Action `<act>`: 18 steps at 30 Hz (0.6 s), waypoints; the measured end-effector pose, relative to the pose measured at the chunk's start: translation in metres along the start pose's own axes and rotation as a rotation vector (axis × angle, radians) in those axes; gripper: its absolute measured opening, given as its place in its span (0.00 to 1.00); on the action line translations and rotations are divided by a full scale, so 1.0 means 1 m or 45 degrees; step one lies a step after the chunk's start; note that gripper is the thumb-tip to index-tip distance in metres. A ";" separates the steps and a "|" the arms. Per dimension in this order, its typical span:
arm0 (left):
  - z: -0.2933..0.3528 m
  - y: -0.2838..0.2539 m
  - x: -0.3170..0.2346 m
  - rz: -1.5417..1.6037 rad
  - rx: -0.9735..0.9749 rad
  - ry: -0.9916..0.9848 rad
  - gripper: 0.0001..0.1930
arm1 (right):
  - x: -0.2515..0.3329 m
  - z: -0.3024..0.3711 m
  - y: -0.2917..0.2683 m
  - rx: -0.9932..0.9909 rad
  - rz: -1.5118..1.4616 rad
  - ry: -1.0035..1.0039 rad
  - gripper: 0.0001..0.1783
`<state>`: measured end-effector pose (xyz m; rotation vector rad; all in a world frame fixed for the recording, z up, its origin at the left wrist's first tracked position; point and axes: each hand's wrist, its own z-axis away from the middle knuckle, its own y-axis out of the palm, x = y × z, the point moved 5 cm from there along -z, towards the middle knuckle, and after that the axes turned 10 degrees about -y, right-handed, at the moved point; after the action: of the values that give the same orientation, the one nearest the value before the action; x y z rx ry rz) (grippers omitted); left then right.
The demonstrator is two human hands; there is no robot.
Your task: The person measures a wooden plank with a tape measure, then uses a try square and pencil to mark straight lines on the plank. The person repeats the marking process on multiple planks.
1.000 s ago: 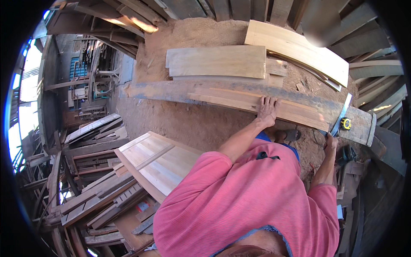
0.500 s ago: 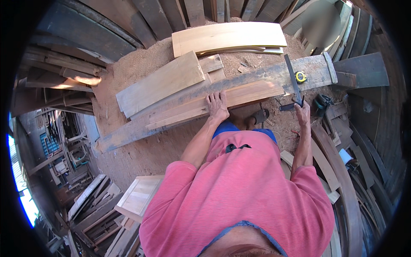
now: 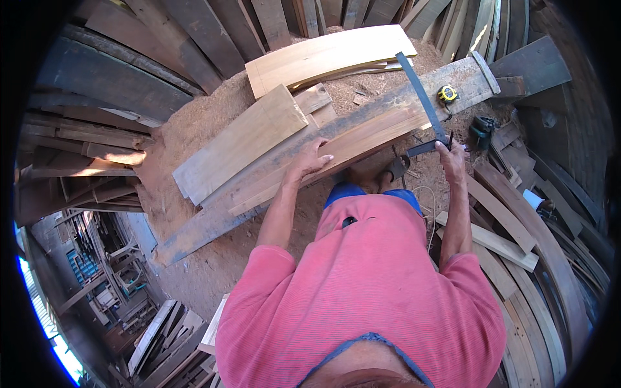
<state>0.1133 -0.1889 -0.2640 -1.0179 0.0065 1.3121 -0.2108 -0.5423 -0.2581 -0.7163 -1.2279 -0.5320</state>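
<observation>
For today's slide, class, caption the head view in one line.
Left hand pressed flat on a long weathered plank; right hand holding a metal square across it, tape measure nearby.

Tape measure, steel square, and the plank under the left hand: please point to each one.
tape measure (image 3: 446,94), head view, on its yellow case.
steel square (image 3: 420,96), head view, middle of its long blade.
plank (image 3: 381,126), head view, its bare top face.

no packages, labels, signs or screens apparently visible
</observation>
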 end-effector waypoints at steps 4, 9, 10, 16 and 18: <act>0.013 -0.018 0.017 -0.046 0.004 -0.045 0.27 | 0.003 0.036 0.048 -0.011 -0.145 0.112 0.14; 0.019 -0.018 0.028 -0.033 -0.070 0.074 0.28 | 0.009 0.069 0.116 0.050 -0.172 0.167 0.14; 0.020 -0.019 0.028 -0.054 -0.099 0.097 0.28 | 0.010 0.074 0.129 0.046 -0.100 0.165 0.14; 0.016 -0.014 0.030 -0.158 -0.016 0.070 0.29 | 0.015 0.101 0.178 0.100 -0.134 0.291 0.10; 0.022 -0.019 0.034 -0.139 -0.040 0.027 0.29 | 0.006 0.101 0.186 0.185 -0.174 0.227 0.10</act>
<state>0.1274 -0.1471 -0.2573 -1.0446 -0.0535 1.2051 -0.1422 -0.3425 -0.2735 -0.4549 -1.1404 -0.5995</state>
